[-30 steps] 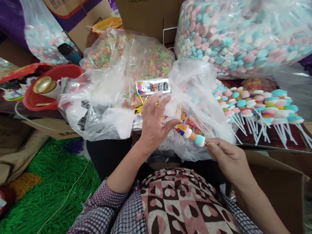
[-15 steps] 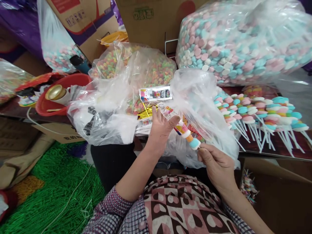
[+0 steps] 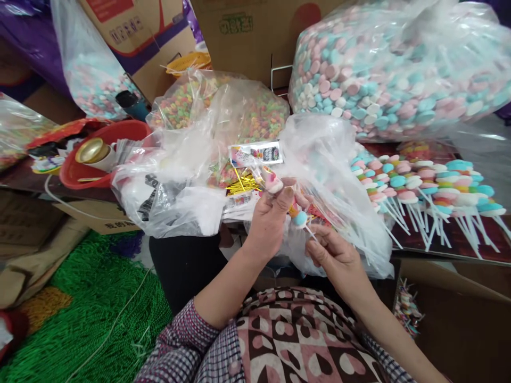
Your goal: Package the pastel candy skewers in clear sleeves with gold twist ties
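My left hand point(image 3: 268, 219) is closed around a marshmallow candy stick point(image 3: 299, 219) inside a clear printed wrapper point(image 3: 273, 182). A blue and white marshmallow shows at the lower end, beyond my thumb. My fingers hide the middle of the candy. My right hand point(image 3: 339, 255) pinches the white stick below it between thumb and fingers. Just beyond my left hand lie gold twist ties point(image 3: 242, 183) and a printed sachet point(image 3: 257, 153). Flat white-and-printed wrappers point(image 3: 239, 205) lie left of my left hand.
Finished marshmallow sticks point(image 3: 447, 186) are heaped on the table at right. A huge bag of marshmallows point(image 3: 383, 80) stands behind them. Bags of gummy candy point(image 3: 259, 111) sit at the back. A red basin point(image 3: 67, 173) is at left; an open carton point(image 3: 459, 308) stands below right.
The candy has slid further into the wrapper, toward the upper left. My right hand has moved left, closer to my left hand, whose fingers have curled round the wrapper.
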`<state>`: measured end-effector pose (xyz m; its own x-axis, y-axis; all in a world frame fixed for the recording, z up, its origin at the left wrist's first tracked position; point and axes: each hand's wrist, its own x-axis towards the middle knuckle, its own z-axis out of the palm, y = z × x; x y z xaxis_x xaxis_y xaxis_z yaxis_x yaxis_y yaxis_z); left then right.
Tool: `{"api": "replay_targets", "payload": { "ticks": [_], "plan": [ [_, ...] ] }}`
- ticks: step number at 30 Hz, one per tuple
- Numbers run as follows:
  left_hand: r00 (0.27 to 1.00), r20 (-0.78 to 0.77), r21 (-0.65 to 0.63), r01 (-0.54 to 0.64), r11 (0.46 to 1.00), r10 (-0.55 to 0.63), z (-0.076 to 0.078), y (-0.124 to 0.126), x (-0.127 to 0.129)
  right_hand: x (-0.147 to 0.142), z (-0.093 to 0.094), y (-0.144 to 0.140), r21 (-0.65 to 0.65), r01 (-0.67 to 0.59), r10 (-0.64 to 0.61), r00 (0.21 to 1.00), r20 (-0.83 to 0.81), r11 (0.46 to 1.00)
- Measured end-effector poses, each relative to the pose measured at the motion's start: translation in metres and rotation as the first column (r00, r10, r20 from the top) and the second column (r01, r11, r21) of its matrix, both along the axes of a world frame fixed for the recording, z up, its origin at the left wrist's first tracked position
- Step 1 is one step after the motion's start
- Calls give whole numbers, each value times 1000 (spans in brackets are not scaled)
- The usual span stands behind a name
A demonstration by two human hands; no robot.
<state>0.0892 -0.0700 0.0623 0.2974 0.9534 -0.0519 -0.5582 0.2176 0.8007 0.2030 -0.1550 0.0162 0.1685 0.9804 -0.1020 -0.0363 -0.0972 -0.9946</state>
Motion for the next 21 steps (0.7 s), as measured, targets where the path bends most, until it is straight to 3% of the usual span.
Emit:
{"api": "replay_targets", "payload": {
  "ticks": [4, 8, 14, 17, 21],
  "plan": [
    [994, -97, 48, 55, 997, -50, -12, -6, -2, -2, -5, 1, -43, 84, -86, 995, -53, 996],
    [982, -146, 84, 132, 988, -119, -13, -6, -12, -6, -5, 1, -38, 59, -63, 994, -94, 998],
    [1000, 8, 78, -19, 997, 19, 8, 15, -26, -10, -5, -1, -74, -30, 21, 992, -125, 997],
    [999, -16, 30, -43, 999, 44, 6, 9, -17, -13, -3, -1, -97, -50, 36, 989, -143, 994],
    [999, -42, -14, 24, 1000, -24, -4, -7, -6, -18, -1, 0, -138, -100, 71, 977, -201, 985]
  ]
}}
